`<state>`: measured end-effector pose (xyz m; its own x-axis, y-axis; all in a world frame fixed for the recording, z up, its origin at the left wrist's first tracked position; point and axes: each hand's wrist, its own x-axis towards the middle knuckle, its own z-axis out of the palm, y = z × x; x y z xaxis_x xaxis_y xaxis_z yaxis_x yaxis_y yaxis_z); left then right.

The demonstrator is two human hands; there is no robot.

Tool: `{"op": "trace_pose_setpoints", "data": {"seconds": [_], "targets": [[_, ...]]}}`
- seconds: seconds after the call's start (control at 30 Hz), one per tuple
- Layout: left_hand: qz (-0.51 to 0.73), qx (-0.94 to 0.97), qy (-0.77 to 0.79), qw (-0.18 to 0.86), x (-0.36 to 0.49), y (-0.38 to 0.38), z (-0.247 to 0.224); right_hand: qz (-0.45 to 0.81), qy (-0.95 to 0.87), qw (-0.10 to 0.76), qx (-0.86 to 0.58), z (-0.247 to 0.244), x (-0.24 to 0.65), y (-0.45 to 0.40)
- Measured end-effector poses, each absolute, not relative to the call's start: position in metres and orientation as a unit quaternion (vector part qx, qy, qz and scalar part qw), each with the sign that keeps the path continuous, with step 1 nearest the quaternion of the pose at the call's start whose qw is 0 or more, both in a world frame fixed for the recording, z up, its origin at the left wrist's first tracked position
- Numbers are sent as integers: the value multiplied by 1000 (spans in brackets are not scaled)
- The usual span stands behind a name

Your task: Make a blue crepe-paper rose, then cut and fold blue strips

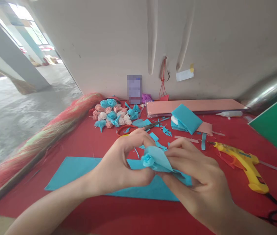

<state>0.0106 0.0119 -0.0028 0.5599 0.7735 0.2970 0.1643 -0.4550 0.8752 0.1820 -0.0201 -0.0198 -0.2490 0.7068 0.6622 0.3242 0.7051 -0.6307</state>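
Carefully, the left hand [121, 160] and right hand [201, 174] are pinching a blue paper flower [156, 160]; overly tight fingers could be crushing its coil.

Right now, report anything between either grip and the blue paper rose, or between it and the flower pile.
Nothing visible separates the left grip or right grip from the blue paper rose; both touch it. Toward the flower pile, scissors and left grip intervene.

No txt, brands, nos. or signs legible; upright purplish rect. panel [134, 88] is pixelated.
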Motion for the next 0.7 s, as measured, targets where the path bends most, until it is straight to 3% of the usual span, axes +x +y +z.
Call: {"op": "trace_pose_setpoints", "data": {"seconds": [0.27,0.7], "targets": [[289,854,290,320,4,17,5,67,-832,435,-337,-21,185,-20],[268,895,201,295,1,24,7,116,-851,375,-349,-18,190,-23]]}}
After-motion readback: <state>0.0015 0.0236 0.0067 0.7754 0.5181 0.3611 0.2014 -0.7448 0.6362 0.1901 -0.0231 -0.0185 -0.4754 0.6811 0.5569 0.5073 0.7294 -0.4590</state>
